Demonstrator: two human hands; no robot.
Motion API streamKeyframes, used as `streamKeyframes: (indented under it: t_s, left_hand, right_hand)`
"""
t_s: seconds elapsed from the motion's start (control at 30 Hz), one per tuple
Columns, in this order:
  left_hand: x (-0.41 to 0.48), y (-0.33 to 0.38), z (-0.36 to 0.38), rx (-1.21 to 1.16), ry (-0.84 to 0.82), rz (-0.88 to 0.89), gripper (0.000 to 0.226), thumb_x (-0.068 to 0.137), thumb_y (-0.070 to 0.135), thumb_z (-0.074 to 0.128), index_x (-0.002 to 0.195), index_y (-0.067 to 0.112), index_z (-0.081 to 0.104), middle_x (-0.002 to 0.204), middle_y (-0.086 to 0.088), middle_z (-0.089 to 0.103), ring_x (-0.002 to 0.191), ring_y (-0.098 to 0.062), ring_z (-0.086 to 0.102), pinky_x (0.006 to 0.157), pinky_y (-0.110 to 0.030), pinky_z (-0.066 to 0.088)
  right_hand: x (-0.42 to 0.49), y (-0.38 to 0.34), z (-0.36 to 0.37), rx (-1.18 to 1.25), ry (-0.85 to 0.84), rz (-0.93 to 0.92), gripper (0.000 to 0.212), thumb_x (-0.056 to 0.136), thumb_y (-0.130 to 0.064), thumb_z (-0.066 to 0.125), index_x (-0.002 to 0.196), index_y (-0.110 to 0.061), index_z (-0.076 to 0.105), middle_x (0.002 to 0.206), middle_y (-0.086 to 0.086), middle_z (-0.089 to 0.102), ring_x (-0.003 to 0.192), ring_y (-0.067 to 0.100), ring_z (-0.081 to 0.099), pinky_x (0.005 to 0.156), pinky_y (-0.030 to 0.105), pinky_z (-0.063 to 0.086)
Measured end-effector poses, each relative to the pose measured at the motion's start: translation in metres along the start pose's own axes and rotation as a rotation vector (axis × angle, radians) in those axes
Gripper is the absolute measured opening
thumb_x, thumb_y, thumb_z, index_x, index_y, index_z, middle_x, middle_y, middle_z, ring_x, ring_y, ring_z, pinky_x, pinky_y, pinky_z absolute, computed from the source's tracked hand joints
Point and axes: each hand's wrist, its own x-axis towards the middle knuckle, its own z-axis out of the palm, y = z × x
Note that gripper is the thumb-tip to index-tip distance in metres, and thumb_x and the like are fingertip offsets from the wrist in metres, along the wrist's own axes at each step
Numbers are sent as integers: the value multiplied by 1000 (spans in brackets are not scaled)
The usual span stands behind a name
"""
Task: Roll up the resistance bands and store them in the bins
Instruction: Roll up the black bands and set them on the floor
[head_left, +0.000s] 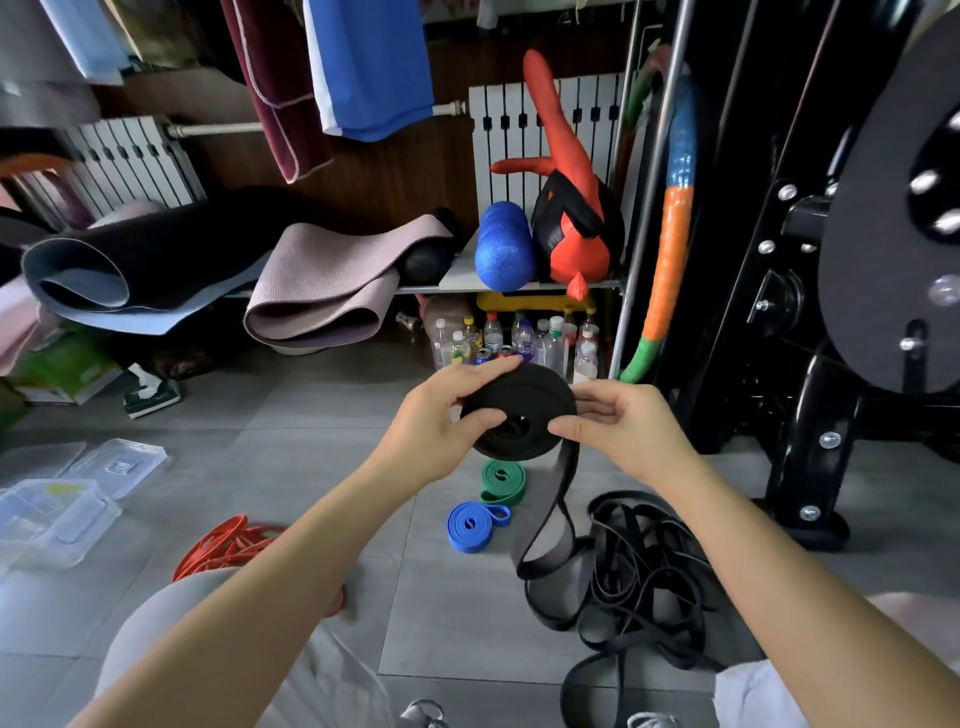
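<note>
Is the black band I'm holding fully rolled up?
Partly. Left hand and right hand grip the black band, mostly coiled, but a loose tail hangs below.

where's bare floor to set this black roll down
Bare tile lies between the clear lid and the left hand holding the black roll, in front of the bottles. Another patch sits on the near side of the blue roll, left of the black tangle. The right side is crowded: tangle and machine base.

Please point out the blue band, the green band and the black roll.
blue band (471, 527): head view, middle of the coil.
green band (503, 482): head view, middle of the coil.
black roll (519, 396): head view, wound face above the hole.
</note>
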Motion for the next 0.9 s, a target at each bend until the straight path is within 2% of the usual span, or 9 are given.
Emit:
streamKeyframes:
  t_s: [0.07,0.13,0.33,0.47,0.53,0.63,0.73,0.83,0.9]
  left_hand:
    - [-2,-1,2,-204,52,-90,70,83,-3,64,108,62,54,103,21,63,101,-6,60,92,-27,48]
    - [-4,-1,3,-298,35,-119,70,82,-6,62,106,59,57,106,23,63,100,-6,62,82,-27,52]
    - [6,4,-11,-18,-119,-144,37,73,23,78,93,42,53,101,14,62,98,-10,62,87,-34,51]
    - [16,16,-17,104,-287,-117,30,79,11,72,104,27,65,100,7,69,95,-8,64,90,-31,50]
    - [18,19,-17,54,-282,-115,30,79,3,71,97,26,68,95,3,71,91,-11,67,88,-30,53]
    - [17,17,-18,-104,-183,-162,36,78,-1,71,89,33,66,85,15,70,80,1,67,78,-17,53]
    - [11,11,-11,-231,-70,-244,35,80,1,70,92,34,65,92,9,71,87,-5,67,83,-28,52]
    - [6,9,-8,-143,-132,-258,29,83,6,68,96,31,63,100,4,69,94,-13,65,92,-38,51]
    - [6,8,-10,93,-247,-195,33,82,17,70,109,31,59,105,8,64,99,-15,63,89,-35,51]
  right_hand:
    - [-2,0,2,56,3,0,33,73,2,74,90,-25,66,88,-6,70,83,7,68,79,17,53]
    - [-3,-1,2,89,9,0,31,74,3,72,91,-22,67,88,-4,70,78,2,68,74,13,52]
    - [1,0,0,-106,-129,28,31,74,-4,75,100,-19,69,88,-5,72,81,10,68,80,21,54]
    - [8,-2,1,-236,-173,-1,31,72,-14,78,99,-27,71,91,-7,73,87,9,69,85,30,54]
    - [9,-5,1,-197,-166,-27,33,71,-11,79,93,-34,70,89,-8,73,85,8,69,83,27,54]
    - [9,-4,0,-81,-119,-31,36,71,-7,78,99,-29,70,90,-8,73,87,10,69,81,23,54]
    - [5,2,-1,-57,-88,-7,39,71,-5,78,105,-22,67,92,-14,71,85,2,68,77,15,53]
    - [4,6,-3,-97,-127,31,36,71,-3,77,100,-21,68,89,-12,71,82,3,68,74,15,53]
    - [5,7,-3,-158,-170,57,39,71,-5,78,107,-14,67,92,-7,71,85,6,68,80,19,53]
